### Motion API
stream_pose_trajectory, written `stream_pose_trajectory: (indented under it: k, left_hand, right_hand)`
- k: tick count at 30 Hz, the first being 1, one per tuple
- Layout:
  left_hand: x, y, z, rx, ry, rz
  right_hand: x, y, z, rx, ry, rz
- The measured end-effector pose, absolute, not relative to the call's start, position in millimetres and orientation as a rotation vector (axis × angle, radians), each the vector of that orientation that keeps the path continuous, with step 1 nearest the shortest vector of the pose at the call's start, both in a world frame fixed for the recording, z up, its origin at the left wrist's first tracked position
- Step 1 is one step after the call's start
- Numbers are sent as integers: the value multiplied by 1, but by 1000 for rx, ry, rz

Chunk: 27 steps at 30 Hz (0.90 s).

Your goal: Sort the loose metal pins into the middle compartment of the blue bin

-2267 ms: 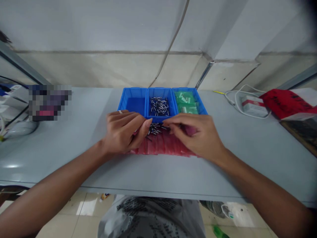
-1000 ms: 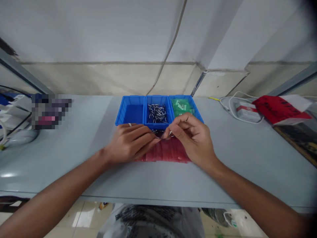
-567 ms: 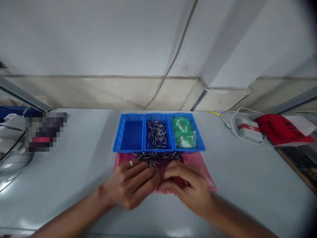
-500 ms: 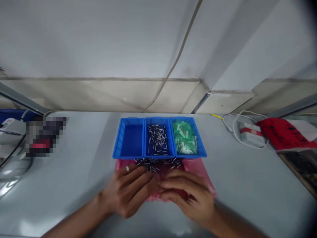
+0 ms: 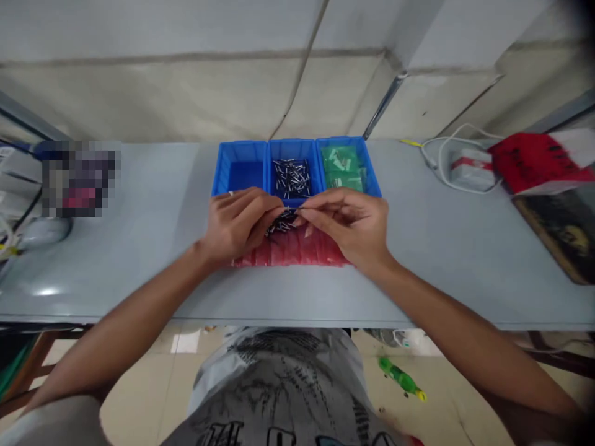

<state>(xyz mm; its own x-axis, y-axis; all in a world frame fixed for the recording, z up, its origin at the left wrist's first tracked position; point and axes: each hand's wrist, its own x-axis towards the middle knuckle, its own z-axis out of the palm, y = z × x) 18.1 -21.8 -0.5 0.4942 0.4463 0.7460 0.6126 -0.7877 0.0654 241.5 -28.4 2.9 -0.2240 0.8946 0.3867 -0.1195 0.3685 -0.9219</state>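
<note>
My left hand (image 5: 239,223), with a ring on one finger, pinches a thin metal pin (image 5: 289,209) at its fingertips. Thumb and forefinger of my right hand (image 5: 357,226) are closed on the pin's other side; whether they grip a second small part cannot be made out. Below the fingertips, loose dark and silver pins (image 5: 281,225) lie on a pink plastic bag (image 5: 297,251). Right behind my hands stand three joined blue bins. Similar pins (image 5: 292,178) fill the middle bin, and green plastic packets (image 5: 343,162) lie in the right one. The left bin (image 5: 242,150) is partly hidden.
On the right of the grey table (image 5: 446,248) are a white cable, a white-and-red box (image 5: 471,168), a red bag (image 5: 534,162) and a dark flat board (image 5: 558,232). Electrical gear stands at the left. A green bottle (image 5: 402,376) lies on the floor.
The view has tilted down, so the table's front edge and my lap now show. Both hands have risen off the pink bag, with a pin visible between their fingertips.
</note>
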Motion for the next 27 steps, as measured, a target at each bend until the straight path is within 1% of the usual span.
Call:
stream_pose_trajectory:
  k: [4,8,10,14,18,23,27]
  left_hand:
    - [18,-25,3,-2501,-849,-1157]
    - [18,-25,4,-2449,-830,-1127]
    - [16,-23,3,-2429,-843,-1083]
    - [10,-18,3,-2411,-945,-1025]
    - [6,-12,1,-2528,-1029,-875]
    - [3,-4,-10,-2679,-1101,-708]
    - [0,-2,-18,-2734,-1097,-766]
  right_hand:
    - [241,-29,5,-708,-1445,1109]
    - [245,-28,6,-718,-1516,1048]
    - [249,-25,3,-766,-1649,877]
    - [257,-18,-4,-705,-2149,450]
    - [256,-17,-14,-670,-2543,203]
    - [251,-21,-19,-738,-2706,68]
    - [251,-23,-11,-606,-2748,-144]
